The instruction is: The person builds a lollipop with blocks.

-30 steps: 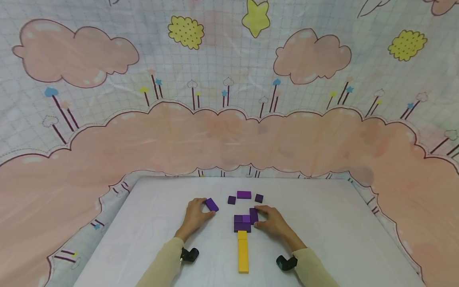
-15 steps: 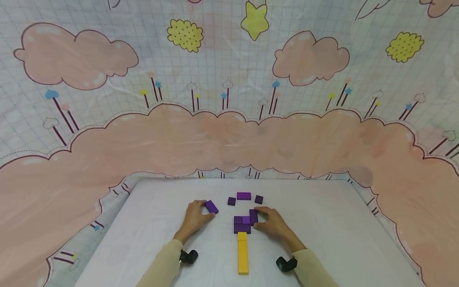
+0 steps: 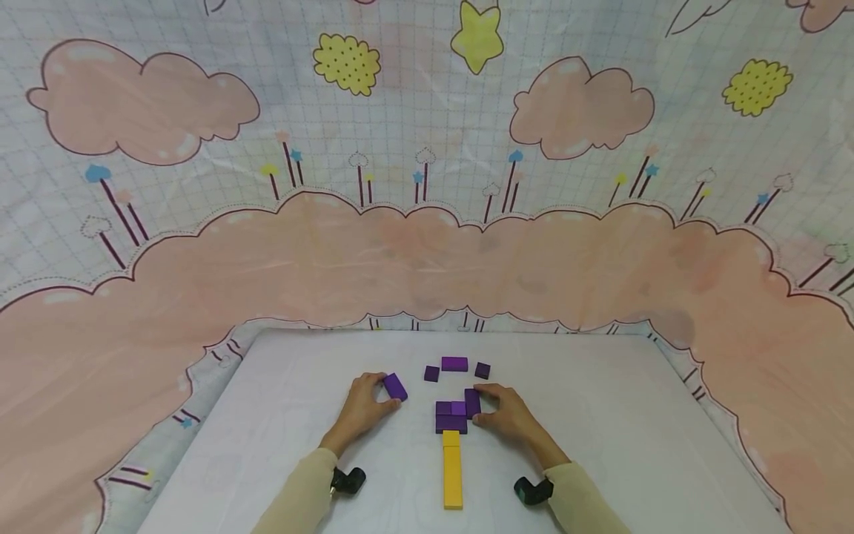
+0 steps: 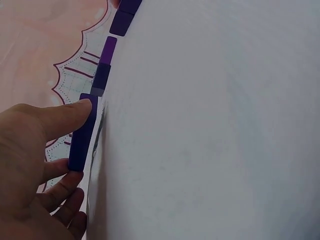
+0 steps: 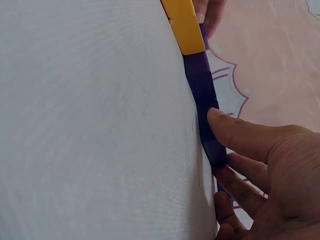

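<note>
Left hand [image 3: 363,406]: fingers pinching 1 purple block [image 3: 395,386] by its ends, thumb at the near end, forefinger at the far end. Long axis slants, far end leaning left; block lies well left of the purple cluster [image 3: 451,423]. Contact with the table [image 3: 620,423] cannot be told.

Right hand [image 3: 510,414]: thumb and forefinger hold 1 dark violet block [image 3: 472,403] at its ends. Long axis runs away from the person, along the cluster's right side. Yellow row [image 3: 452,475], 2 pieces, points likewise, reaching the cluster's near side.
</note>
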`<control>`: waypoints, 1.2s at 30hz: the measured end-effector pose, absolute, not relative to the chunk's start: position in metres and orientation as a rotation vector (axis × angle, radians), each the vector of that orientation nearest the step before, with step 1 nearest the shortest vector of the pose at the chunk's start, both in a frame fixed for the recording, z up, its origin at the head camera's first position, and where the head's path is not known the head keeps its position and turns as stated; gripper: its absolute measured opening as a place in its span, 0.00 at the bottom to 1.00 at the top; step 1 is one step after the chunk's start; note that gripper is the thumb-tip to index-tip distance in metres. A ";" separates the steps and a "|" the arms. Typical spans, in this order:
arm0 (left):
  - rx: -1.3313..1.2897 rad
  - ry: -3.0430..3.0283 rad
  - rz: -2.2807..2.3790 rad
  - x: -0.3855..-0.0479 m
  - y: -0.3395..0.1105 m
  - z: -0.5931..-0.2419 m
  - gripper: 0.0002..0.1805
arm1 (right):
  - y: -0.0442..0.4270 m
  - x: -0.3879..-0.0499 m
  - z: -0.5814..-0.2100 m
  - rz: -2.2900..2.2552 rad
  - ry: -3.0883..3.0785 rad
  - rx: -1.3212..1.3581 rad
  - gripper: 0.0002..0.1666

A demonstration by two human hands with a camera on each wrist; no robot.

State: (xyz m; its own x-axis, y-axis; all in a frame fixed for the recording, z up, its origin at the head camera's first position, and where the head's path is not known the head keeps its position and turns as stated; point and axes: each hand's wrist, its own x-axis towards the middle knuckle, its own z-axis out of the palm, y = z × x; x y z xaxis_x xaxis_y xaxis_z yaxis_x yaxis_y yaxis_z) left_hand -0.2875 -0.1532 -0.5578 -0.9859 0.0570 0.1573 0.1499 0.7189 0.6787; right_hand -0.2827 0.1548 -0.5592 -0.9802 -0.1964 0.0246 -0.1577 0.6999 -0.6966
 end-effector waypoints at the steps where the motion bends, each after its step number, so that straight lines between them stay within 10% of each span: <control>1: -0.170 -2.797 -1.123 -0.287 -0.153 -0.558 0.35 | 0.155 -0.282 -0.559 -1.161 2.848 -0.296 0.35; 36: -0.542 -2.839 -1.151 -0.280 -0.141 -0.553 0.34 | 0.155 -0.280 -0.555 -1.174 2.830 -0.305 0.34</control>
